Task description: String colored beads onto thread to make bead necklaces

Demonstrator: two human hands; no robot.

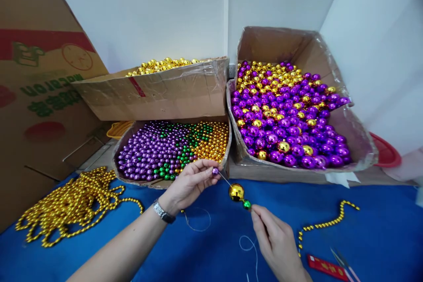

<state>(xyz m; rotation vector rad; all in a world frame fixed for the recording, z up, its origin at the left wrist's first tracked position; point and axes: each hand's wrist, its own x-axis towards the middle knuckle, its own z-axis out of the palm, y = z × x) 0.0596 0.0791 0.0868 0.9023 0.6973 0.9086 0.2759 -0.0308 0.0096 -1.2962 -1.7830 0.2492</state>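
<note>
Thumb and fingers of my left hand (194, 180) are closed on a small purple bead (215, 171) at the tip of a thin straight needle (225, 179). Farther along the needle sit a large shiny gold ball (236, 192) and a small green bead (246, 204). My right hand (276, 240) pinches just behind the green bead; the needle's end is hidden in its fingers. Pale thread (253, 246) curls below, on the blue cloth. Behind my left hand stands a carton (115, 165) of purple, green and gold beads.
A tall carton (358, 141) of large purple and gold balls stands at the right. Gold bead strands (72, 207) lie at the left. On the right are a short gold strand (330, 224), a red packet (325, 266) and scissors (345, 266). Another carton (165, 94) holds gold balls behind.
</note>
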